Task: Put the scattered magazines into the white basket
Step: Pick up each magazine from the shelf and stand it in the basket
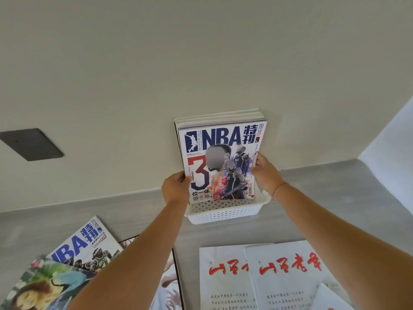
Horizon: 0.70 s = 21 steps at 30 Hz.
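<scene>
Scanning big to small: grey countertop (335, 198) runs along a pale wall (201, 52), dark wall plate (31, 144) at left. White perforated basket (225, 212) sits at the back of the counter against the wall, dead ahead of both arms.

Stack of upright magazines (220, 118) stands in the basket, leaning on the wall. Front one is the NBA special issue (223, 162), long axis vertical, cover toward the camera, bottom edge already below the basket rim.

Left hand (175, 186) pinches its left edge low down, thumb over the cover. Right hand (264, 171) pinches the right edge slightly higher, fingers behind. Both arms extended nearly straight, roughly equal reach, neither clearly nearer.

Judgement: this one is at the seating step; what's left is a short drop straight down, then release.

Not yet binned, near side of counter:
- 2 white magazines with red calligraphy titles (288, 276), overlapping, lower right, nearer the right hand
- second NBA issue (85, 245) lower left, partly under a glossy portrait-cover magazine (44, 285)
- dark-edged magazine (172, 283) under the left forearm, cover mostly hidden

At least 5 left.
</scene>
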Tool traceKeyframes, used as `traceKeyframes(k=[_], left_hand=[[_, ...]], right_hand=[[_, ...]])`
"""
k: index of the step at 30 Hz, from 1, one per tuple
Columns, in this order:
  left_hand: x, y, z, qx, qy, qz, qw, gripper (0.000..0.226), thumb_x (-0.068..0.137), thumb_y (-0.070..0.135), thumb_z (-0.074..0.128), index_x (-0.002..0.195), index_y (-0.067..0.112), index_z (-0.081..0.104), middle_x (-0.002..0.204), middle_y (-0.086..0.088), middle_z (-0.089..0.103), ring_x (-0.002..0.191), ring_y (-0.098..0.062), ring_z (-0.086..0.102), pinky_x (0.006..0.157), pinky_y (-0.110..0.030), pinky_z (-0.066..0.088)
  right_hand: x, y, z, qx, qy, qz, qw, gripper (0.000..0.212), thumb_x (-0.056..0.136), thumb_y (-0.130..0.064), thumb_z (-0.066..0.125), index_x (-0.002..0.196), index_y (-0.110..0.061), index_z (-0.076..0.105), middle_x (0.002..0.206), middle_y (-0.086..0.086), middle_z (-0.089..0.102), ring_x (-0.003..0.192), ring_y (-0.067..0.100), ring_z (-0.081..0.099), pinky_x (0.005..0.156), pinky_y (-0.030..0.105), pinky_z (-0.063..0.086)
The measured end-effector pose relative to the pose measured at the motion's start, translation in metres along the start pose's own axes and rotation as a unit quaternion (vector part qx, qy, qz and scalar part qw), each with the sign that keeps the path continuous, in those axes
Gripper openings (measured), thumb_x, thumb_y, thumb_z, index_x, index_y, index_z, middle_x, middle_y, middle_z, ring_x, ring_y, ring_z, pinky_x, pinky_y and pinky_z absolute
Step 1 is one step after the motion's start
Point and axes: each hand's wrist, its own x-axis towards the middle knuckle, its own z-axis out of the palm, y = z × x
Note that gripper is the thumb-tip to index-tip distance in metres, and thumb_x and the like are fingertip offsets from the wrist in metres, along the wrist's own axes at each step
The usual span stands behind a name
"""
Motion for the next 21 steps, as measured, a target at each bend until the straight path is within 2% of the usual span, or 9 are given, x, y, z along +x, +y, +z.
traceKeyframes(k=[1, 3, 6, 8, 10, 12, 14, 18, 21], left_hand=[[0.000, 0.000, -0.001, -0.004, -0.009, -0.003, 1.000, 0.015, 0.084, 0.017, 0.060, 0.092, 0.022, 0.072, 0.080, 0.005, 0.071, 0.071, -0.016, 0.063, 0.065, -0.026, 0.051], [0.000, 0.001, -0.006, -0.015, -0.016, -0.012, 1.000, 0.018, 0.084, 0.018, 0.062, 0.100, 0.019, 0.068, 0.092, 0.005, 0.071, 0.087, -0.022, 0.065, 0.077, -0.031, 0.050], [-0.004, 0.000, -0.016, -0.023, -0.009, -0.048, 0.999, 0.045, 0.084, 0.022, 0.063, 0.127, 0.011, 0.055, 0.122, -0.004, 0.064, 0.111, -0.025, 0.060, 0.093, -0.034, 0.045], [-0.012, -0.008, -0.028, -0.027, -0.006, -0.058, 0.998, 0.047, 0.085, 0.024, 0.062, 0.129, 0.013, 0.053, 0.126, -0.005, 0.062, 0.113, -0.023, 0.058, 0.095, -0.033, 0.043], [-0.023, -0.023, -0.044, -0.026, -0.004, -0.064, 0.998, 0.045, 0.085, 0.024, 0.062, 0.128, 0.013, 0.054, 0.126, -0.005, 0.062, 0.113, -0.022, 0.057, 0.094, -0.031, 0.042], [-0.038, -0.043, -0.063, -0.021, -0.003, -0.076, 0.997, 0.043, 0.085, 0.023, 0.061, 0.127, 0.013, 0.055, 0.125, -0.005, 0.062, 0.113, -0.022, 0.057, 0.095, -0.032, 0.042], [-0.055, -0.069, -0.084, -0.005, -0.004, -0.092, 0.996, 0.043, 0.085, 0.023, 0.061, 0.127, 0.014, 0.055, 0.126, -0.005, 0.062, 0.113, -0.021, 0.057, 0.095, -0.032, 0.042], [-0.089, -0.127, -0.134, 0.020, 0.021, -0.137, 0.990, 0.042, 0.086, 0.026, 0.061, 0.126, 0.015, 0.055, 0.126, -0.003, 0.062, 0.110, -0.020, 0.058, 0.087, -0.030, 0.043], [-0.114, -0.167, -0.181, 0.038, 0.085, -0.156, 0.983, 0.031, 0.086, 0.023, 0.063, 0.115, 0.014, 0.064, 0.113, -0.006, 0.069, 0.094, -0.023, 0.064, 0.083, -0.037, 0.053]], right_hand=[[0.000, 0.000, 0.000, 0.003, -0.003, 0.004, 1.000, 0.052, 0.089, -0.004, 0.042, 0.136, -0.024, 0.040, 0.132, -0.003, 0.057, 0.117, 0.024, 0.056, 0.095, 0.036, 0.046], [-0.002, -0.003, 0.001, 0.009, 0.002, 0.018, 1.000, 0.051, 0.089, -0.002, 0.043, 0.136, -0.021, 0.037, 0.137, 0.003, 0.053, 0.119, 0.028, 0.055, 0.100, 0.043, 0.044], [-0.008, -0.007, 0.003, 0.007, 0.035, 0.027, 0.999, 0.053, 0.090, -0.004, 0.048, 0.139, -0.012, 0.030, 0.148, 0.011, 0.039, 0.133, 0.030, 0.041, 0.105, 0.042, 0.035], [-0.019, -0.010, 0.006, -0.001, 0.088, 0.032, 0.996, 0.059, 0.090, -0.009, 0.050, 0.144, -0.009, 0.024, 0.152, 0.012, 0.031, 0.138, 0.028, 0.033, 0.110, 0.043, 0.031], [-0.039, -0.014, 0.014, -0.006, 0.143, 0.005, 0.990, 0.052, 0.088, -0.007, 0.049, 0.138, -0.009, 0.034, 0.141, 0.010, 0.039, 0.125, 0.024, 0.042, 0.105, 0.041, 0.037], [-0.065, -0.017, 0.031, -0.013, 0.167, -0.054, 0.984, 0.033, 0.086, -0.004, 0.050, 0.117, -0.014, 0.045, 0.116, 0.004, 0.043, 0.102, 0.016, 0.045, 0.088, 0.033, 0.043], [-0.094, -0.016, 0.056, -0.016, 0.156, -0.081, 0.984, 0.033, 0.086, -0.002, 0.053, 0.118, -0.012, 0.049, 0.117, 0.001, 0.045, 0.101, 0.014, 0.049, 0.085, 0.029, 0.047], [-0.146, -0.008, 0.121, -0.022, 0.072, -0.051, 0.996, 0.043, 0.088, -0.003, 0.055, 0.129, -0.010, 0.046, 0.131, 0.007, 0.045, 0.119, 0.020, 0.050, 0.103, 0.036, 0.045], [-0.176, -0.006, 0.173, -0.050, -0.008, -0.052, 0.997, 0.040, 0.088, -0.005, 0.054, 0.128, -0.008, 0.046, 0.128, 0.008, 0.046, 0.119, 0.021, 0.050, 0.099, 0.026, 0.040]])
